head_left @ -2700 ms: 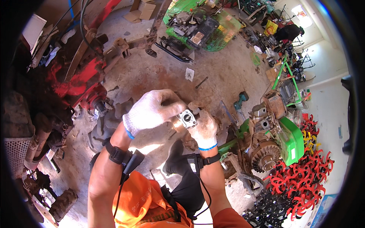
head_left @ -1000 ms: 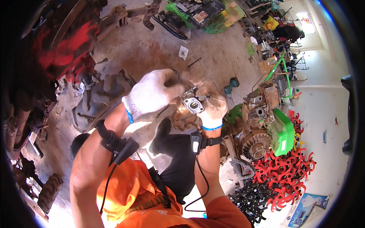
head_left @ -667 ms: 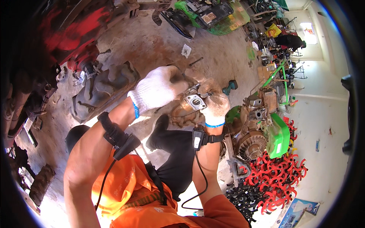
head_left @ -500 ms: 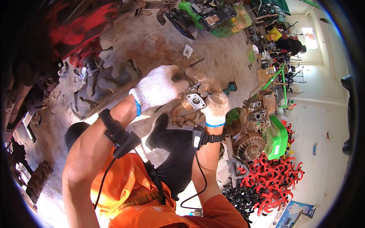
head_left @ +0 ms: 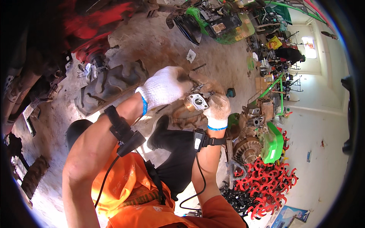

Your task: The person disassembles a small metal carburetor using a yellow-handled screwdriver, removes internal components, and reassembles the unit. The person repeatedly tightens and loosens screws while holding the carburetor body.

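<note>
In its dirty white knit glove, my right hand is closed around a small metal carburetor. The carburetor's flange, with a round bore and bolt holes, faces up toward me, and a brass-coloured part shows at its left side. My left hand, gloved too, is curled shut against the carburetor's upper left. Its fingertips are hidden, so what they pinch cannot be made out. Below the hands, on the floor, lies a brown dirt-covered metal part, partly covered by the carburetor and my right hand.
A lugged tyre lies at left beside red machinery. An engine with a green tank stands at right, above a pile of red curved blades. A green-framed machine stands at the far side. A dark rod lies on the floor.
The view has shifted slightly, so the surroundings sit a little differently. Both hands stay together at the carburetor, whose flange is turned slightly; the grip looks much the same.
</note>
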A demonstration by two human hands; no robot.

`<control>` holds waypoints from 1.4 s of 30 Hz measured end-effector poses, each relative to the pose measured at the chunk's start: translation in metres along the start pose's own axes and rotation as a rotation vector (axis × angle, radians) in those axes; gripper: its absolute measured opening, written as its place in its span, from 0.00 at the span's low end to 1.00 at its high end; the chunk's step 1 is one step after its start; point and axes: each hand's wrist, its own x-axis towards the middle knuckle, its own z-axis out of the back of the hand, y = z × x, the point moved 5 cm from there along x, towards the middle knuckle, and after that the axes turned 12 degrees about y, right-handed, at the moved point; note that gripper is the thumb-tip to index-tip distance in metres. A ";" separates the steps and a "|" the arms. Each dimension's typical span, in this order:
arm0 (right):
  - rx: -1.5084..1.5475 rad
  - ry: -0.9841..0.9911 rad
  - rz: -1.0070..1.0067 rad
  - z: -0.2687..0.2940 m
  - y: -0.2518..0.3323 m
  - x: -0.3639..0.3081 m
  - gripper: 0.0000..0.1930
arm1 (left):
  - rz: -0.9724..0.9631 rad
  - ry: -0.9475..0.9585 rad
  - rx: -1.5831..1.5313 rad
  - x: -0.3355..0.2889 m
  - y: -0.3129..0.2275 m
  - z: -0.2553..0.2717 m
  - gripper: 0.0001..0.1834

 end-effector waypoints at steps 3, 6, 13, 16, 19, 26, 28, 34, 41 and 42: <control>0.032 -0.017 -0.024 -0.002 -0.001 -0.002 0.12 | -0.007 0.020 -0.045 -0.003 -0.001 0.001 0.19; 0.032 -0.052 -0.050 -0.002 -0.003 -0.004 0.13 | -0.003 0.029 -0.090 -0.004 -0.001 0.002 0.18; -0.110 -0.116 -0.101 0.001 -0.007 -0.010 0.13 | -0.009 0.023 -0.095 -0.007 -0.004 0.004 0.18; -0.186 -0.144 -0.117 0.003 -0.007 -0.013 0.14 | 0.022 0.028 -0.067 -0.007 -0.004 0.004 0.18; -0.280 -0.170 -0.135 0.006 -0.008 -0.018 0.14 | 0.011 0.029 -0.085 -0.006 -0.004 0.003 0.17; -0.798 -0.182 -0.171 0.009 -0.002 -0.023 0.15 | -0.004 0.003 -0.096 -0.002 0.000 0.000 0.16; -1.037 -0.176 -0.136 0.006 0.003 -0.023 0.16 | 0.000 0.000 -0.098 -0.002 0.001 -0.001 0.16; -1.260 -0.243 -0.118 0.000 0.011 -0.023 0.17 | -0.002 -0.003 -0.094 -0.001 0.001 0.000 0.17; -0.768 -0.359 -0.255 0.016 -0.009 -0.026 0.18 | -0.031 -0.010 -0.078 -0.001 0.000 0.000 0.16; -0.458 -0.380 -0.246 0.020 -0.018 -0.027 0.18 | -0.031 -0.005 -0.092 -0.001 0.000 0.000 0.16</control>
